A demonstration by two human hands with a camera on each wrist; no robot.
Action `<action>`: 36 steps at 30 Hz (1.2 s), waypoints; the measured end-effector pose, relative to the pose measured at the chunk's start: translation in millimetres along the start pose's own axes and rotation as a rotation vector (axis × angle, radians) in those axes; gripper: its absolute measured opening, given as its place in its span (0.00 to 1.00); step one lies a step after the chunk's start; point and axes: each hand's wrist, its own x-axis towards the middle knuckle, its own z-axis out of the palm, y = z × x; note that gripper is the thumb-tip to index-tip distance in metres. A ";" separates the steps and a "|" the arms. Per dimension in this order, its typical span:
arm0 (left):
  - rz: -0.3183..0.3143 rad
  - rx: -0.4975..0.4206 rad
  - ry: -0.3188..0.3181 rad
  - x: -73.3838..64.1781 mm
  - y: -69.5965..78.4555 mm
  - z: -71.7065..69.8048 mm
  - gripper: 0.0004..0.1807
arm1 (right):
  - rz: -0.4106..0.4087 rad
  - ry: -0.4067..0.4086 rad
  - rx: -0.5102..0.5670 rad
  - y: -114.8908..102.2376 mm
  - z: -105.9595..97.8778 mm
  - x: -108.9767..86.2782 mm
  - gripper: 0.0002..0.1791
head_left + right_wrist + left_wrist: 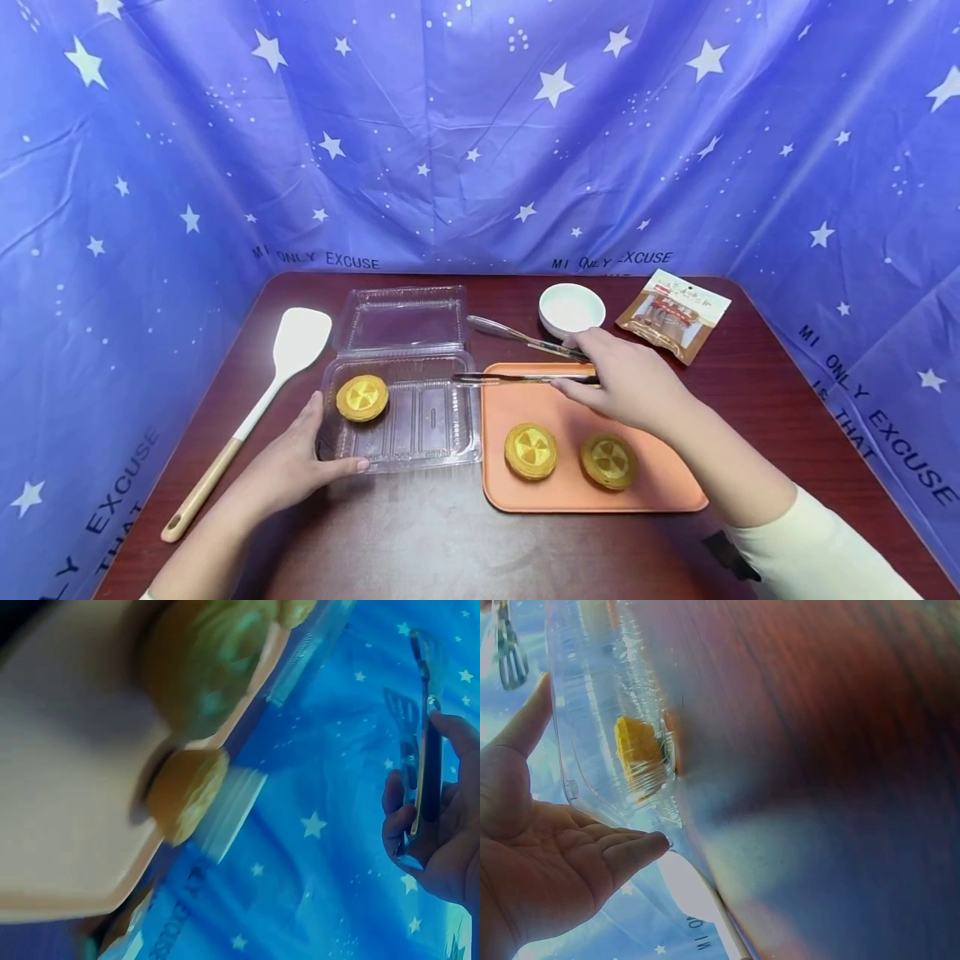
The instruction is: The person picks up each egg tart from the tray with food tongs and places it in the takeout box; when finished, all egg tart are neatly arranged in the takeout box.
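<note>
My right hand grips metal tongs, whose two arms stand apart with nothing between their tips. The tips reach left over the right edge of a clear plastic clamshell box with its lid folded back. Inside the box, at the left, sits a round golden pastry. My left hand lies against the box's near left corner, its fingers and thumb mostly straight. More pastries rest on an orange tray. In the right wrist view, another pastry shows near the tray's rim; my right hand hides it in the head view.
A white turner with a wooden handle lies left of the box. Behind the tray stand a white bowl and a brown-and-cream snack packet. Blue star-printed cloth surrounds the dark wooden table.
</note>
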 end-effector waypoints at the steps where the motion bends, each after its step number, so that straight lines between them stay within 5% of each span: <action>1: 0.000 -0.001 -0.001 -0.2 0.1 0.0 0.76 | -0.006 0.003 -0.003 3.1 -0.2 -3.9 0.26; 20: -0.012 0.001 -0.012 0.6 0.7 -1.1 0.76 | -0.189 -0.103 -0.077 40.9 10.3 -59.6 0.24; 36: -0.003 0.005 -0.005 0.6 1.1 -1.0 0.76 | -0.257 -0.106 -0.128 51.8 18.9 -77.5 0.24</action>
